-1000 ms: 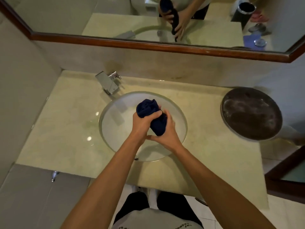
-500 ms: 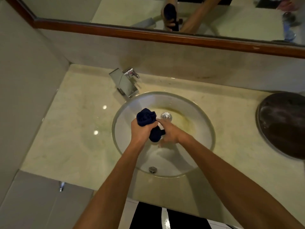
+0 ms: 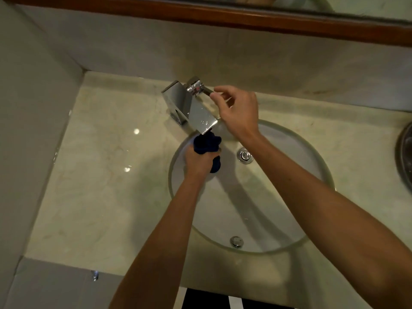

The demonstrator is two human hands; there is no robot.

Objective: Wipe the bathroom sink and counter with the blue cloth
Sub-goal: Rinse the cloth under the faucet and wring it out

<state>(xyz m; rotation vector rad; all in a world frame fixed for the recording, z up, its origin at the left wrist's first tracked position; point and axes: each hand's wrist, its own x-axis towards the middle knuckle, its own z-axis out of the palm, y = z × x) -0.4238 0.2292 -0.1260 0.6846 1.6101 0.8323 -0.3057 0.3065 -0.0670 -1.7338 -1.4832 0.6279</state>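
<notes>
Our left hand (image 3: 198, 160) squeezes the blue cloth (image 3: 207, 144) in a tight ball. The cloth sits right under the tap's spout (image 3: 201, 118), over the sink (image 3: 289, 241). Our right hand (image 3: 236, 110) pinches the tap handle (image 3: 197, 88), up behind the cloth. We think water comes next, so the cloth waits below.

A pale stone splashback (image 3: 223, 52) is seen along the far wall, topped by a dark wooden mirror frame (image 3: 245, 15). A plain grey wall (image 3: 29, 108) bounds the left side. Grey tiling (image 3: 51, 286) is visible at near left under dim, warm light.
</notes>
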